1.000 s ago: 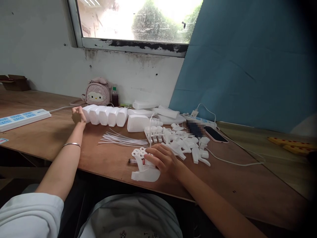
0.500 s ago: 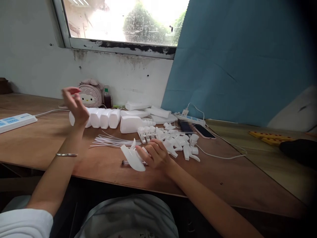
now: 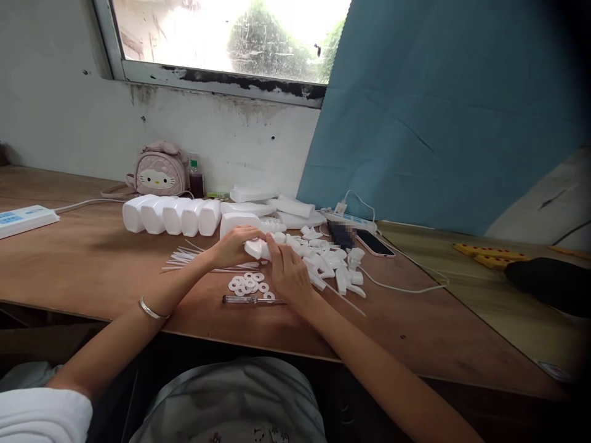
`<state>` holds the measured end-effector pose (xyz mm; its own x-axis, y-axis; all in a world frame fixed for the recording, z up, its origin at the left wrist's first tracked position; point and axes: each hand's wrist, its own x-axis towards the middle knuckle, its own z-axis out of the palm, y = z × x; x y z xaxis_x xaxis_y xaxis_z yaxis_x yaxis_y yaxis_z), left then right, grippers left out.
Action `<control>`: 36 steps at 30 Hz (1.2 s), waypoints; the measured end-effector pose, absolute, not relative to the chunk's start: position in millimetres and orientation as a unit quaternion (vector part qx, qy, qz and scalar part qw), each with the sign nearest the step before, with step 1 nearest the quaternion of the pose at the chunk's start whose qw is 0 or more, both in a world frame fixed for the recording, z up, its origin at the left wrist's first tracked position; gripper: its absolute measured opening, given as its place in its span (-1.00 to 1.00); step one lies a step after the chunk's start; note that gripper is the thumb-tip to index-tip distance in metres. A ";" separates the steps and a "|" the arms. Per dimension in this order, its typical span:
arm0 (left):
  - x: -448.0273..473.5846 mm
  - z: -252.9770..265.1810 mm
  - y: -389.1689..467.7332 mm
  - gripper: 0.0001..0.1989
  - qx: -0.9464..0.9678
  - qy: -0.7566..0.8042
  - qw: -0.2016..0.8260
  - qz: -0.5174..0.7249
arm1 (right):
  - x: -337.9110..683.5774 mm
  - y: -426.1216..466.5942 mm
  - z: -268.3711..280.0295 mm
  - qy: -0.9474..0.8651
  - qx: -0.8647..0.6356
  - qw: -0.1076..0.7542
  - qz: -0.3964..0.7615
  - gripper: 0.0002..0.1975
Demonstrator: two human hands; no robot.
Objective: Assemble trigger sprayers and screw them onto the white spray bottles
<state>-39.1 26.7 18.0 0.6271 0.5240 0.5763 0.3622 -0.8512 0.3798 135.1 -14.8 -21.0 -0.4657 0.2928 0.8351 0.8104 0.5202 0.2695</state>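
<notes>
A white plastic trigger spray head [image 3: 257, 248] is held between my two hands above the table. My left hand [image 3: 236, 246] is closed around its left side, fingers curled over the top. From the other side my right hand [image 3: 290, 274] grips it, hiding much of it. A thin white tube [image 3: 346, 299] sticks out to the right from behind my right hand; whether it joins the head cannot be seen. Below my hands lie several white ring washers [image 3: 248, 283] and a screwdriver [image 3: 240, 299] with a clear handle. Loose spray heads [image 3: 325, 261] are heaped beyond my right hand.
White bottles [image 3: 173, 215] lie in a row at the back left, with more bottles [image 3: 295, 206] piled beside them. Thin white tubes [image 3: 180, 259] lie left of the washers. A phone [image 3: 375, 243], power strip [image 3: 28, 221], pink bag [image 3: 161, 173] and small bottle [image 3: 196, 178] are around.
My left hand has come down and right from above the bottle row to meet my right hand at the spray head. My right hand has moved up slightly, uncovering the washers and more of the screwdriver.
</notes>
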 end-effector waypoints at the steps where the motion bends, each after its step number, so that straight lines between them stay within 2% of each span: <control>1: -39.2 16.8 26.5 -0.69 0.894 0.250 0.128 0.350 | 135.3 -14.0 -21.4 -0.790 -0.336 0.389 -0.335 -0.51; 6: -39.9 13.3 18.3 -0.56 0.871 0.220 0.234 0.373 | 136.5 -10.8 -23.1 -0.812 -0.304 0.383 -0.321 -0.57; 10: -36.5 11.0 14.7 -0.68 0.806 0.245 0.366 0.396 | 136.6 -11.2 -25.4 -0.814 -0.295 0.390 -0.315 -0.62; 13: -34.6 12.1 14.0 -0.67 0.740 0.272 0.484 0.380 | 135.4 -12.5 -25.6 -0.801 -0.305 0.413 -0.307 -0.70; 16: -35.0 12.4 14.9 -0.64 0.690 0.293 0.550 0.369 | 134.1 -14.6 -23.2 -0.796 -0.319 0.418 -0.302 -0.82; 18: -35.8 11.1 16.1 -0.62 0.672 0.304 0.567 0.368 | 133.3 -16.4 -20.6 -0.794 -0.323 0.418 -0.301 -0.90; 22: -36.8 8.1 17.7 -0.61 0.671 0.309 0.572 0.357 | 132.5 -18.6 -16.9 -0.786 -0.331 0.417 -0.314 -0.94; 30: -37.9 10.3 15.3 -0.59 0.665 0.298 0.594 0.340 | 134.4 -18.1 -14.1 -0.794 -0.314 0.404 -0.328 -0.85; 36: -43.0 12.7 17.6 -0.67 0.675 0.287 0.598 0.323 | 130.8 -20.7 -13.3 -0.818 -0.308 0.405 -0.270 -0.84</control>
<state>-43.0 17.6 12.7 0.6262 0.7741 0.0933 0.0013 -0.1207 0.9927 130.8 -20.7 -13.3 -0.4819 0.2854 0.8284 0.7222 0.6648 0.1910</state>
